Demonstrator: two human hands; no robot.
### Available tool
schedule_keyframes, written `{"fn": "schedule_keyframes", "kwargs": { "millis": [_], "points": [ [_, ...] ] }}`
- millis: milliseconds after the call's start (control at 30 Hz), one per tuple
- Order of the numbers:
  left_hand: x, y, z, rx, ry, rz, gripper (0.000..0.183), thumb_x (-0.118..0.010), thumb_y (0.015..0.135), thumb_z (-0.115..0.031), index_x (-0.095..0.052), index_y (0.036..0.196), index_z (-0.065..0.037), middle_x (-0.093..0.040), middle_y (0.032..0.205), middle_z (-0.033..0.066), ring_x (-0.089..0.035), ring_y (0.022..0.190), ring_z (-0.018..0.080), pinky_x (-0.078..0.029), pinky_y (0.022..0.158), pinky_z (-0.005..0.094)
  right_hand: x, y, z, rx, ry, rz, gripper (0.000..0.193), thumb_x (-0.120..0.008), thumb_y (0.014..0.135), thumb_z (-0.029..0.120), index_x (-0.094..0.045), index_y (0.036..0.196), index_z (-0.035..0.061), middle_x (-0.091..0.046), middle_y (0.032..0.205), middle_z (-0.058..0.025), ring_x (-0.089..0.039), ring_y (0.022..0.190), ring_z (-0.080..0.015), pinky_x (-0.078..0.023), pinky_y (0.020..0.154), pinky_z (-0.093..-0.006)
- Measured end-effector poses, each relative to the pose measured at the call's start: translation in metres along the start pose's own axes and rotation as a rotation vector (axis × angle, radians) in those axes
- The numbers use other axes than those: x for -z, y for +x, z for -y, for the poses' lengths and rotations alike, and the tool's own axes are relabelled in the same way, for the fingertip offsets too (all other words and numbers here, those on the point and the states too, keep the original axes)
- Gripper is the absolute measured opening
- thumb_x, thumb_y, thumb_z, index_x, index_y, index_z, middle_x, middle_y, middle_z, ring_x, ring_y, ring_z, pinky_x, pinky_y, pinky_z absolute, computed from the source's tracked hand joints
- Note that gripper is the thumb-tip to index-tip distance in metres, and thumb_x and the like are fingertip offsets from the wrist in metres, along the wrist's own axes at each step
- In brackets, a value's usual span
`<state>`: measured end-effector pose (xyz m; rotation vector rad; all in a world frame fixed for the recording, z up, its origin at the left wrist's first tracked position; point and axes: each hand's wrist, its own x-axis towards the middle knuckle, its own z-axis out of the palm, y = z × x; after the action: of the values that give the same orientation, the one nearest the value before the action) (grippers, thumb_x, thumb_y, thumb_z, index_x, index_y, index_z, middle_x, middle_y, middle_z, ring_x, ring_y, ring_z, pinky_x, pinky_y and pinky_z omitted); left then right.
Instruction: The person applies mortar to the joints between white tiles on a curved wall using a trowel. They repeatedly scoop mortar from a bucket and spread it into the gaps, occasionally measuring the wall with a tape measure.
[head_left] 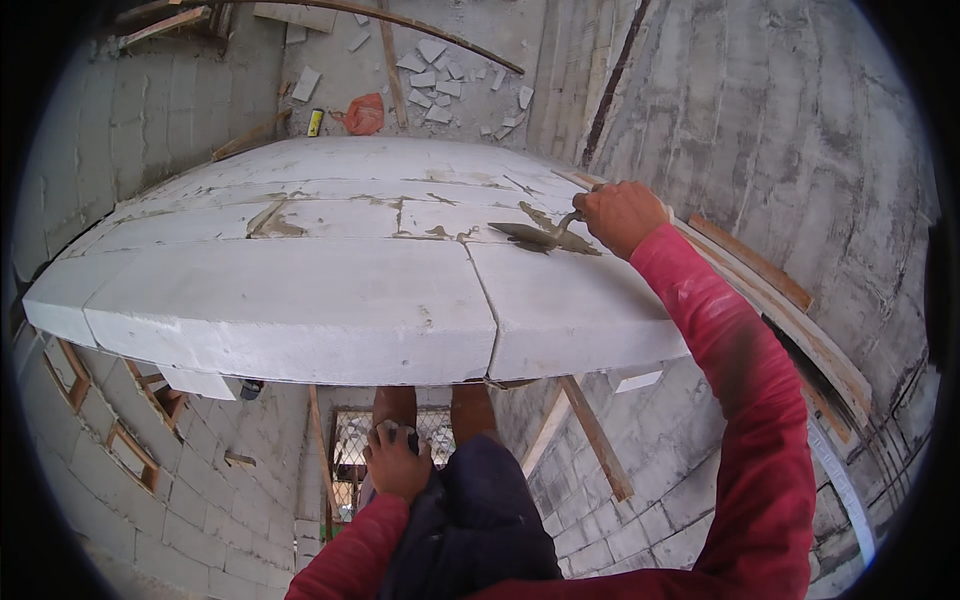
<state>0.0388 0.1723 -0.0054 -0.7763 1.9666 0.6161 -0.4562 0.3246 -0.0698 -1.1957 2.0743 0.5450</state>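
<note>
My right hand (625,215) is closed round the handle of a trowel. The trowel's blade (530,237) rests at the face of a white block wall (300,290), over a smear of grey mortar (575,240) near the wall's right end. Down by my knee, my left hand (397,465) is closed, with a small dark thing (413,442) showing at its fingers; its kind cannot be made out. Grey mortar patches (280,222) mark several joints between the blocks. A vertical joint (482,300) parts two blocks in the nearest row.
Wooden planks (780,290) lean along the grey side wall (780,120) at right. Beyond the white wall lie broken block pieces (440,85), an orange bag (364,115) and a yellow-black object (315,123). Below, timber props (597,440) slant near my legs.
</note>
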Motion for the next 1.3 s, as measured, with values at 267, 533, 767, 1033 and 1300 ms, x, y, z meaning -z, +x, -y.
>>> {"fn": "schedule_keyframes", "kwargs": {
  "millis": [267, 533, 767, 1033, 1300],
  "points": [
    [-0.002, 0.001, 0.004, -0.011, -0.033, -0.020, 0.044, -0.070, 0.089, -0.039, -0.074, 0.119, -0.007, -0.058, 0.137, 0.0197, -0.050, 0.133, 0.0437, -0.044, 0.108, 0.0572, 0.031, 0.018, 0.032, 0.247, 0.048, -0.149, 0.012, -0.064, 0.097, 0.016, -0.075, 0.103, 0.0147, -0.076, 0.098, -0.0073, -0.077, 0.084, -0.0280, -0.059, 0.074, -0.0426],
    [-0.004, -0.001, 0.004, 0.009, -0.066, -0.023, 0.042, -0.069, 0.089, -0.038, -0.074, 0.118, -0.008, -0.058, 0.137, 0.0185, -0.049, 0.135, 0.0436, -0.043, 0.108, 0.0587, 0.033, -0.004, -0.004, 0.194, -0.031, -0.121, 0.017, -0.063, 0.096, 0.015, -0.072, 0.110, 0.0178, -0.071, 0.098, -0.0059, -0.076, 0.082, -0.0275, -0.057, 0.076, -0.0437],
    [-0.002, 0.000, 0.009, 0.012, -0.075, -0.004, 0.045, -0.074, 0.087, -0.042, -0.074, 0.119, -0.011, -0.057, 0.139, 0.0166, -0.050, 0.134, 0.0416, -0.041, 0.109, 0.0592, 0.038, 0.035, 0.053, 0.271, -0.113, -0.152, 0.016, -0.063, 0.099, 0.016, -0.071, 0.112, 0.0179, -0.070, 0.110, -0.0098, -0.073, 0.098, -0.0286, -0.055, 0.087, -0.0445],
    [-0.006, -0.003, 0.009, -0.009, -0.078, -0.037, 0.038, -0.073, 0.089, -0.038, -0.073, 0.116, -0.012, -0.057, 0.135, 0.0128, -0.049, 0.133, 0.0390, -0.043, 0.106, 0.0596, 0.048, -0.033, -0.005, -0.024, -0.061, 0.203, 0.016, -0.065, 0.097, 0.014, -0.075, 0.109, 0.0149, -0.075, 0.101, -0.0107, -0.078, 0.088, -0.0299, -0.061, 0.076, -0.0434],
    [-0.003, -0.006, 0.019, 0.025, -0.140, -0.007, 0.050, -0.070, 0.089, -0.045, -0.072, 0.124, -0.008, -0.056, 0.141, 0.0174, -0.049, 0.135, 0.0419, -0.042, 0.108, 0.0610, 0.089, 0.055, 0.112, 0.304, -0.072, -0.192, 0.013, -0.064, 0.096, 0.011, -0.074, 0.104, 0.0081, -0.074, 0.095, -0.0109, -0.077, 0.083, -0.0294, -0.061, 0.075, -0.0404]
  ]
}}
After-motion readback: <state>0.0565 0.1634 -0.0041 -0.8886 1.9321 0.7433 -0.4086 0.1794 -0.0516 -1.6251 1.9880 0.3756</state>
